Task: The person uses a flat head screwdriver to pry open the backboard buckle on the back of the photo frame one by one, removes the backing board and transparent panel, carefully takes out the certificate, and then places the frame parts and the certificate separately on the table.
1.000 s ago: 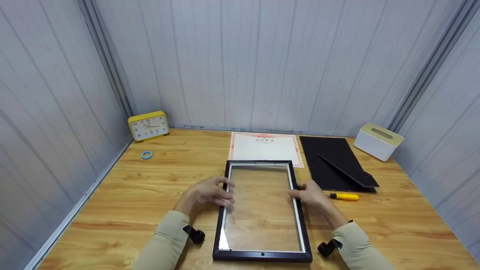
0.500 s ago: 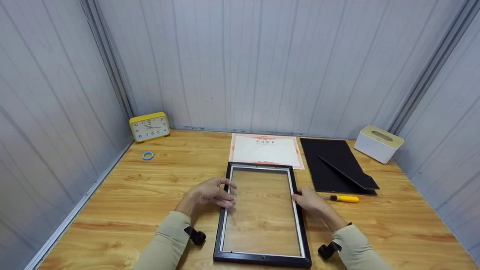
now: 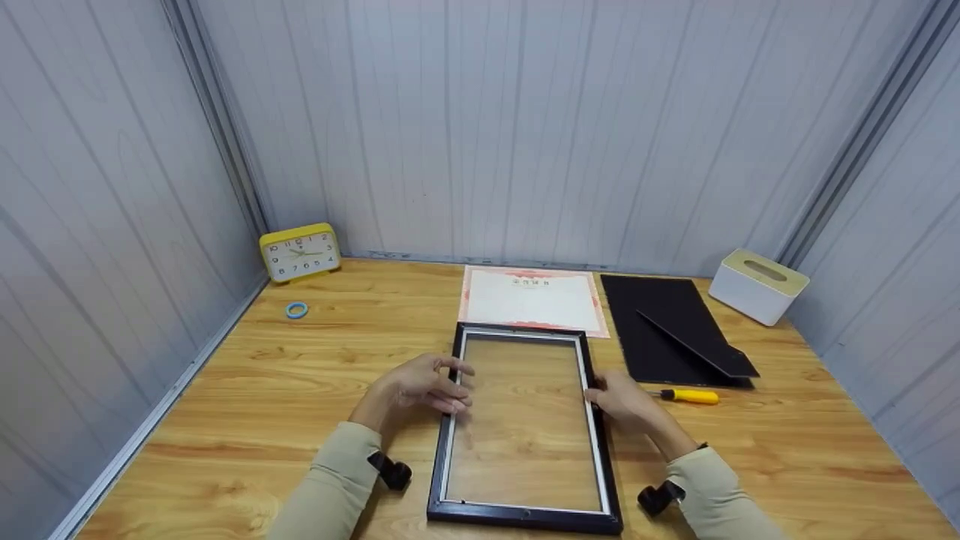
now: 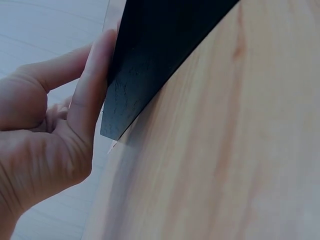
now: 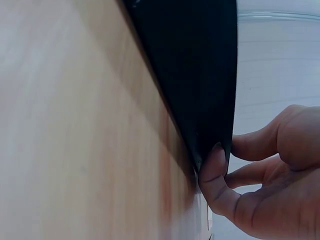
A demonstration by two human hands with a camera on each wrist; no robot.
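Observation:
A black picture frame with a silver inner lip and a clear pane lies on the wooden table. My left hand is at its left rail, with loosely extended fingers reaching over the pane. In the left wrist view, one finger lies against the rail's outer side. At the right rail, my right hand pinches the picture frame; the thumb is over the inner edge. The right wrist view shows a bent finger against the rail's outer side.
Beyond the picture frame lies a red-bordered certificate. To its right are a black backing board with a raised stand flap, a yellow-handled screwdriver and a tissue box. A yellow clock and blue ring sit at left.
My right hand has shifted slightly down along the right rail, its thumb reaching less far over the pane. The left hand and the picture frame stay nearly still; the view tilts slightly.

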